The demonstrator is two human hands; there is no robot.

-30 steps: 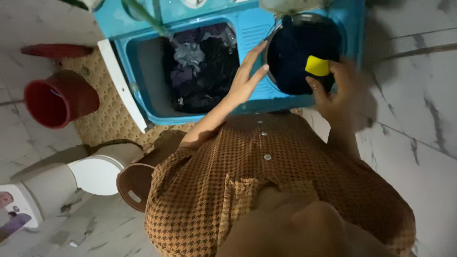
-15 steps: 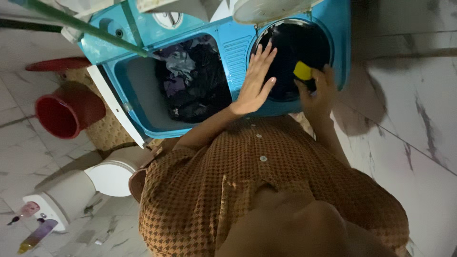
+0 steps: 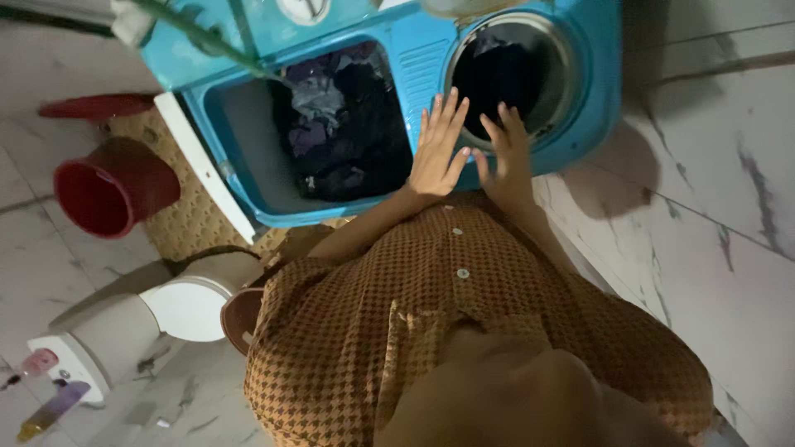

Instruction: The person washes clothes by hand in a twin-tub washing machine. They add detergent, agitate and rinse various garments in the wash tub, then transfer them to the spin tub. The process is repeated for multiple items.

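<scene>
- The left hand (image 3: 439,149) lies flat with fingers spread on the blue top of the twin-tub washing machine (image 3: 414,66), on the strip between the two tubs, at about 12 o'clock from the person's chest.
- The right hand (image 3: 505,157) is also open and fingers spread, holding nothing, its fingertips at the near rim of the round spin tub (image 3: 563,74), just beside the left hand at its 3 o'clock.
- Change noted: a second ago and half a second ago the right hand gripped a yellow object over the spin tub. That object is no longer visible in either hand; whether it lies inside the tub cannot be told.
- Judgement: the yellow item appears to have been released, leaving both hands free above the dark laundry in the spin tub (image 3: 497,74).
- The left hand has drawn back from over the spin tub opening to the divider.
- The wash tub (image 3: 240,132) at 10 o'clock holds a heap of dark clothes (image 3: 348,116).
- A red bucket (image 3: 112,186) stands on the floor at 9 o'clock, a white toilet (image 3: 178,302) nearer the person at 8 o'clock.
</scene>
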